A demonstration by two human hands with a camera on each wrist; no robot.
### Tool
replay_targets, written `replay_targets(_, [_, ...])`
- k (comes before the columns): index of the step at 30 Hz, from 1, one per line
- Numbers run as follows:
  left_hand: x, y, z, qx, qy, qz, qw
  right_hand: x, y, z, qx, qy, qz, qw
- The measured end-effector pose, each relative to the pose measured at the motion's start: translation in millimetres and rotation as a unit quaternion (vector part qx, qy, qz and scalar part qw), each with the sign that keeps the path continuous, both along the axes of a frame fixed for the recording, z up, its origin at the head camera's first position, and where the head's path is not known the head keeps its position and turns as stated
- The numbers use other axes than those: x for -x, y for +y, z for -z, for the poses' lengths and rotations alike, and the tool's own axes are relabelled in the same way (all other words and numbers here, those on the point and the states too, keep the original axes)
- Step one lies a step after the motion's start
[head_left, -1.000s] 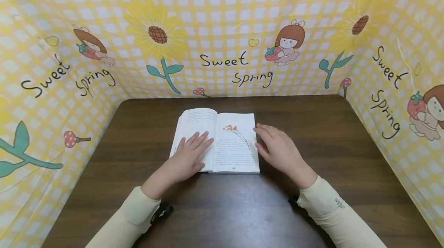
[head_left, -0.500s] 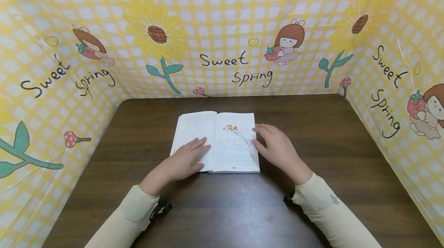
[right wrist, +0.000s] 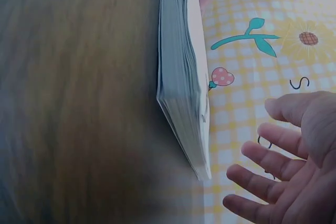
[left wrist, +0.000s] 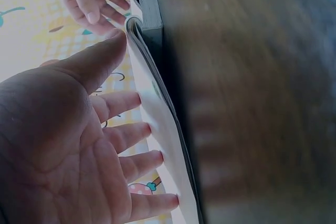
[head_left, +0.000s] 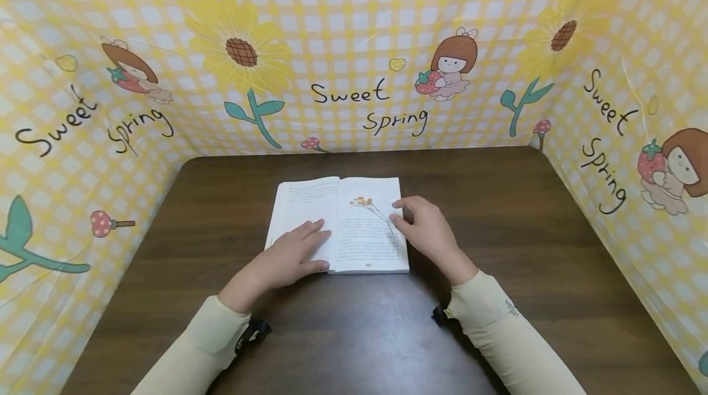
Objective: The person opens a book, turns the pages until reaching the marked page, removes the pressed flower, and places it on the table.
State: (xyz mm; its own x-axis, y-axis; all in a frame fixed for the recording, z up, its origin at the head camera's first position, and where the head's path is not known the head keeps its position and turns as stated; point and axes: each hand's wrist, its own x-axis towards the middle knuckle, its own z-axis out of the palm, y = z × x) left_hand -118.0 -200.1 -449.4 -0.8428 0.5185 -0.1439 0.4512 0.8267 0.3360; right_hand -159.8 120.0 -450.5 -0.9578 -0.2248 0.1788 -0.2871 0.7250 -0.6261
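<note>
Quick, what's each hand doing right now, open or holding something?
Left hand: open, fingertips resting on the left page of the book.
Right hand: open, holding nothing, near the book's right edge.

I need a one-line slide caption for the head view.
Left hand resting on an open book, right hand near the orange flower sprig on its right page.
</note>
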Motion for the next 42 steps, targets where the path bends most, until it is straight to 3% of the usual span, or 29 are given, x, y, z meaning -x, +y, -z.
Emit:
replay_targets(11, [-0.8, 1, 1.8, 0.021, -0.005, -0.008, 0.9997, 3.0, -6, 14.4, 0.015, -0.029, 0.024, 0.999])
replay_targets(27, [-2.7, 5, -1.3, 0.021, -0.014, -0.012, 0.9996, 4.6, -6, 29.2, 0.012, -0.031, -0.005, 0.999])
replay_targets(34, [-3.0, 5, -0.4, 0.022, -0.015, -0.012, 0.9996, 2.0, -8, 30.2, -0.015, -0.041, 0.0, 0.999])
replay_targets(42, [-4.1, 6, -1.3, 0.021, -0.01, -0.012, 0.9997, -0.2, -11, 31.8, -0.025, 0.0, 0.009, 1.0])
